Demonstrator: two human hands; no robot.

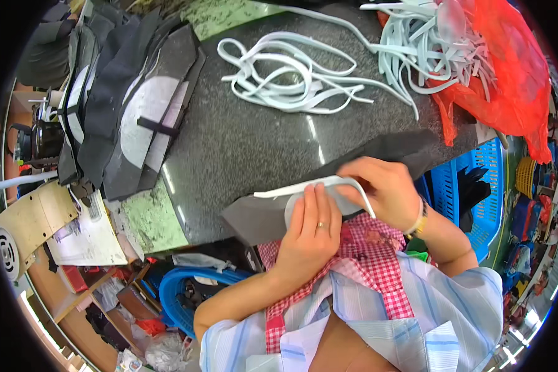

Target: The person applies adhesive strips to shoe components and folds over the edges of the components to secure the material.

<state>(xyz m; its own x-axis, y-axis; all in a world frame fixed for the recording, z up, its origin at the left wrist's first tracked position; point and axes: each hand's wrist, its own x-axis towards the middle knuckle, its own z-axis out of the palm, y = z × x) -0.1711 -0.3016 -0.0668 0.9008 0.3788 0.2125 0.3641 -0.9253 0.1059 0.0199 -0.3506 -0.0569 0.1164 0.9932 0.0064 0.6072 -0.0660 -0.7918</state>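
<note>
A dark grey fabric panel (252,219) lies at the table's near edge, with a light grey rounded patch (289,209) on it. Along the patch's upper edge runs a white foam-like strip (279,190), its right end curving down. My left hand (312,226) rests with fingers stretched flat, pressing the strip and patch against the panel. At the strip's curved right part, my right hand (385,191) has bent fingers closed around it; the fingertips are slightly blurred. Beyond my right hand, more dark fabric (403,149) spreads over the table.
Loose white strips (291,74) lie coiled on the dark tabletop (229,149). More spill from a red plastic bag (514,74) at far right. Stacked dark panels (115,93) stand at left near a sewing machine (28,232). Blue baskets (493,186) flank me below table height.
</note>
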